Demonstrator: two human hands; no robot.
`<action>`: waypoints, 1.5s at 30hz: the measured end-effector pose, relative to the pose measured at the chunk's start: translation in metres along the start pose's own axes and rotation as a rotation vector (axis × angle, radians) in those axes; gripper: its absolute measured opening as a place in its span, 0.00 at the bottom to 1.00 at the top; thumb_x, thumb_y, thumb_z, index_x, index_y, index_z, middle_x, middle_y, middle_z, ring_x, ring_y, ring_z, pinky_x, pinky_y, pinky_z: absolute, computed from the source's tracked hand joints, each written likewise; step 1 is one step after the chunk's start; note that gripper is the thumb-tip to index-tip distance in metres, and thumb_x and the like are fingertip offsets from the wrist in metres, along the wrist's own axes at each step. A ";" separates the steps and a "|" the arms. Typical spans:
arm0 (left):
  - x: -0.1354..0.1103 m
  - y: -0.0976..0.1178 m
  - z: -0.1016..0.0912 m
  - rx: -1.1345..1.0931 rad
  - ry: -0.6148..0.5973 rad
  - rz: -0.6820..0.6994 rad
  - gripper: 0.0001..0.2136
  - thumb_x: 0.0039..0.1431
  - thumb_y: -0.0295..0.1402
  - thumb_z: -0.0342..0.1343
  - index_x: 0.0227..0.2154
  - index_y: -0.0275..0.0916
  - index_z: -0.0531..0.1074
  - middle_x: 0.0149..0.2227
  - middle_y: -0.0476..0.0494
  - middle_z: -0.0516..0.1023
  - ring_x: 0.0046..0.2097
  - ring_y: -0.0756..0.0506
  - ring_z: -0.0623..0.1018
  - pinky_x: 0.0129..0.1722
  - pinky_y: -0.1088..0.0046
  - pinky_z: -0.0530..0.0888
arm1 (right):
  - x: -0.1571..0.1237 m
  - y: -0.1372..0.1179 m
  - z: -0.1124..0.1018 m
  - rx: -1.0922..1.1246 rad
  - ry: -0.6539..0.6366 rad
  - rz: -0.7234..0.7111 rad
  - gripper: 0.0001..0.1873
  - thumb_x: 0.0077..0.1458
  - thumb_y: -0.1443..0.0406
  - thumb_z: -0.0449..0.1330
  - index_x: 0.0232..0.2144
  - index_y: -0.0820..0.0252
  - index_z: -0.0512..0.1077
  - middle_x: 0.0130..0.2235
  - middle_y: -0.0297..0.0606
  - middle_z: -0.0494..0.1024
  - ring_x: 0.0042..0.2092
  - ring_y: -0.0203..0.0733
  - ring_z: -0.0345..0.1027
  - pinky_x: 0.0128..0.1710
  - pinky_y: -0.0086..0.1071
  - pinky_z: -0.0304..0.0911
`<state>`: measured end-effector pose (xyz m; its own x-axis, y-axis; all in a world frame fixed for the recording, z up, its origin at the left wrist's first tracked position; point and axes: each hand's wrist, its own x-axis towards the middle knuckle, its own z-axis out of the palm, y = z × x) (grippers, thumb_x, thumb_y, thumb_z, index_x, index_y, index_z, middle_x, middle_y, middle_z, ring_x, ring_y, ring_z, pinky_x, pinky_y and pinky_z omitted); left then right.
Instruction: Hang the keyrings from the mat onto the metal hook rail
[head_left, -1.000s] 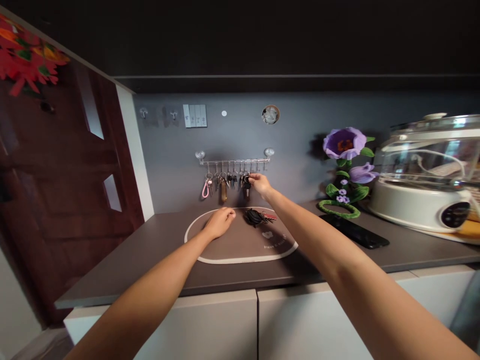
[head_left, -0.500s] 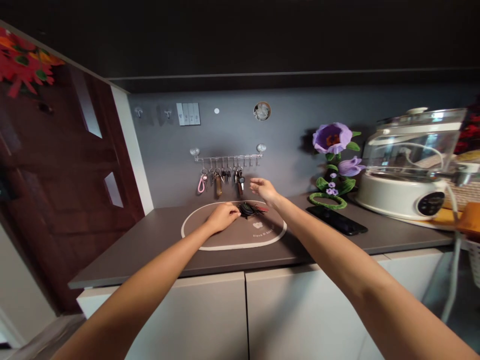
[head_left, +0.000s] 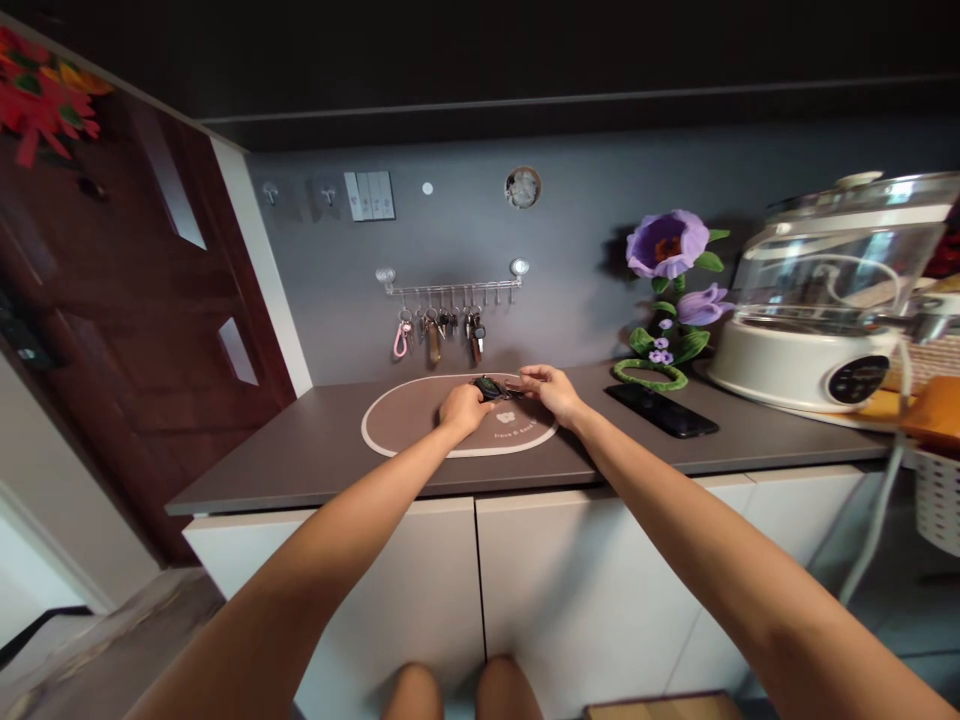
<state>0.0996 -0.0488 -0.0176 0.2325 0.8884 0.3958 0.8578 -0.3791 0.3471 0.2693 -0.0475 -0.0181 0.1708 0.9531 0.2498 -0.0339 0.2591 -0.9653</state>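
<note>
On a brown oval mat (head_left: 405, 418) with a pale rim lies a bunch of keys (head_left: 491, 387), with a black fob-like piece at its left and metal parts at its right. My left hand (head_left: 463, 409) rests at the left end of the bunch, fingers closed against the black piece. From the right, my right hand (head_left: 551, 391) reaches the metal end with thumb and fingers pinched on it. Its fingertips partly cover what they hold. Behind, a clear hook rail (head_left: 454, 288) on the wall carries several key sets (head_left: 433, 335).
A black phone (head_left: 660, 410) lies right of the mat, before a purple flower ornament (head_left: 667, 245). Farther right stands a cream appliance with a clear top (head_left: 795, 365). A dark cabinet (head_left: 480, 60) overhangs the counter (head_left: 255, 455); a brown door (head_left: 142, 350) is at left.
My right hand has come down from near the hanging keys to the bunch on the mat, its fingers closing. My left hand has shifted slightly right against the bunch. The view has tilted downward.
</note>
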 end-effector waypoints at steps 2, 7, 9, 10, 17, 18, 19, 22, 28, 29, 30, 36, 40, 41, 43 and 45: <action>0.000 -0.001 0.001 -0.026 -0.016 -0.010 0.09 0.46 0.38 0.55 0.23 0.39 0.76 0.26 0.45 0.77 0.28 0.49 0.71 0.27 0.76 0.62 | 0.001 0.001 -0.001 -0.025 -0.030 0.010 0.07 0.41 0.75 0.59 0.28 0.63 0.69 0.28 0.36 0.74 0.27 0.32 0.66 0.25 0.24 0.60; 0.002 -0.003 0.003 -0.115 -0.051 -0.020 0.08 0.48 0.36 0.54 0.26 0.40 0.77 0.29 0.45 0.77 0.31 0.48 0.72 0.29 0.75 0.63 | 0.002 0.002 0.002 -0.086 -0.108 0.032 0.07 0.43 0.76 0.57 0.28 0.64 0.69 0.29 0.37 0.75 0.25 0.28 0.63 0.25 0.22 0.60; 0.001 -0.003 0.003 -0.127 -0.042 -0.017 0.08 0.49 0.35 0.54 0.26 0.40 0.77 0.30 0.44 0.77 0.32 0.47 0.73 0.31 0.74 0.64 | 0.002 0.002 0.002 -0.107 -0.121 0.028 0.06 0.43 0.76 0.57 0.27 0.64 0.69 0.28 0.36 0.74 0.23 0.27 0.61 0.25 0.22 0.60; 0.001 -0.003 0.002 -0.128 -0.037 -0.013 0.08 0.49 0.34 0.53 0.26 0.39 0.76 0.31 0.44 0.77 0.33 0.47 0.73 0.32 0.74 0.64 | 0.002 0.001 0.003 -0.113 -0.126 0.028 0.06 0.43 0.76 0.57 0.26 0.64 0.69 0.27 0.36 0.74 0.22 0.27 0.61 0.24 0.22 0.60; -0.003 -0.008 0.003 -0.030 0.063 0.122 0.08 0.54 0.31 0.49 0.28 0.37 0.73 0.37 0.41 0.71 0.38 0.46 0.71 0.39 0.72 0.65 | 0.003 0.002 0.004 -0.106 -0.135 0.033 0.05 0.44 0.76 0.57 0.24 0.64 0.68 0.22 0.33 0.71 0.21 0.27 0.61 0.24 0.22 0.59; -0.003 -0.009 0.004 -0.015 0.073 0.147 0.08 0.55 0.31 0.48 0.29 0.37 0.72 0.37 0.41 0.70 0.38 0.46 0.71 0.38 0.72 0.65 | 0.003 0.002 0.003 -0.107 -0.139 0.031 0.05 0.44 0.76 0.57 0.24 0.64 0.68 0.22 0.33 0.71 0.21 0.27 0.61 0.24 0.22 0.59; -0.004 -0.011 0.003 -0.003 0.082 0.165 0.08 0.55 0.31 0.48 0.29 0.38 0.72 0.37 0.41 0.70 0.38 0.46 0.71 0.38 0.72 0.65 | 0.004 0.003 0.003 -0.111 -0.144 0.027 0.05 0.44 0.75 0.56 0.24 0.64 0.68 0.23 0.33 0.71 0.21 0.27 0.61 0.24 0.22 0.60; -0.003 -0.016 0.001 0.017 0.127 0.192 0.08 0.57 0.31 0.46 0.32 0.39 0.70 0.37 0.42 0.68 0.37 0.46 0.71 0.37 0.71 0.65 | 0.004 0.004 0.002 -0.133 -0.158 0.009 0.04 0.44 0.74 0.57 0.25 0.64 0.68 0.25 0.35 0.73 0.23 0.28 0.62 0.26 0.23 0.61; 0.003 -0.027 -0.006 -0.093 0.247 0.263 0.07 0.58 0.30 0.43 0.32 0.39 0.66 0.37 0.42 0.67 0.39 0.45 0.69 0.41 0.69 0.65 | 0.003 0.002 0.004 -0.175 -0.162 0.013 0.05 0.46 0.74 0.55 0.26 0.63 0.69 0.27 0.37 0.74 0.24 0.29 0.64 0.28 0.25 0.62; 0.004 -0.028 -0.006 -0.129 0.262 0.266 0.07 0.58 0.30 0.42 0.32 0.39 0.66 0.36 0.42 0.67 0.39 0.45 0.69 0.41 0.68 0.65 | 0.002 0.001 0.005 -0.180 -0.168 0.012 0.05 0.46 0.74 0.55 0.26 0.64 0.69 0.27 0.37 0.74 0.24 0.29 0.63 0.28 0.24 0.62; 0.007 -0.030 -0.006 -0.171 0.275 0.262 0.07 0.58 0.29 0.42 0.31 0.39 0.65 0.35 0.42 0.68 0.39 0.45 0.69 0.41 0.68 0.65 | 0.002 0.001 0.005 -0.185 -0.174 0.009 0.05 0.46 0.75 0.54 0.26 0.64 0.69 0.27 0.36 0.74 0.24 0.29 0.63 0.28 0.24 0.62; 0.020 -0.039 -0.003 -0.641 0.291 0.130 0.04 0.58 0.31 0.41 0.30 0.39 0.59 0.31 0.45 0.70 0.35 0.48 0.72 0.38 0.69 0.69 | 0.000 -0.002 0.008 -0.212 -0.200 -0.024 0.04 0.46 0.74 0.55 0.27 0.64 0.69 0.25 0.35 0.73 0.24 0.29 0.63 0.28 0.24 0.61; 0.024 -0.036 -0.005 -1.067 0.213 -0.006 0.03 0.60 0.31 0.40 0.31 0.39 0.56 0.28 0.46 0.72 0.33 0.50 0.75 0.38 0.69 0.71 | 0.001 -0.001 0.009 -0.254 -0.216 -0.066 0.05 0.46 0.72 0.55 0.29 0.63 0.70 0.28 0.35 0.73 0.26 0.29 0.64 0.30 0.24 0.62; 0.024 -0.034 -0.007 -1.153 0.197 -0.036 0.03 0.60 0.31 0.39 0.32 0.39 0.55 0.27 0.46 0.73 0.33 0.50 0.76 0.39 0.68 0.71 | 0.001 0.000 0.009 -0.265 -0.221 -0.082 0.05 0.46 0.72 0.55 0.29 0.63 0.70 0.29 0.36 0.74 0.27 0.29 0.64 0.30 0.24 0.62; 0.023 -0.032 -0.010 -1.291 0.173 -0.080 0.04 0.61 0.32 0.39 0.32 0.39 0.54 0.27 0.46 0.74 0.33 0.50 0.77 0.41 0.66 0.70 | 0.004 0.001 0.009 -0.293 -0.223 -0.116 0.06 0.46 0.70 0.56 0.30 0.63 0.70 0.30 0.36 0.74 0.29 0.30 0.65 0.31 0.24 0.62; 0.022 -0.030 -0.014 -1.398 0.153 -0.116 0.04 0.61 0.33 0.39 0.33 0.40 0.54 0.28 0.44 0.76 0.33 0.49 0.77 0.43 0.63 0.70 | 0.006 0.003 0.008 -0.330 -0.222 -0.147 0.07 0.46 0.69 0.56 0.31 0.63 0.70 0.32 0.36 0.75 0.29 0.31 0.65 0.31 0.25 0.62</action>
<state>0.0724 -0.0212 -0.0069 0.0644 0.9296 0.3629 -0.3094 -0.3272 0.8929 0.2621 -0.0395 -0.0187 -0.0674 0.9297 0.3622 0.2981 0.3652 -0.8819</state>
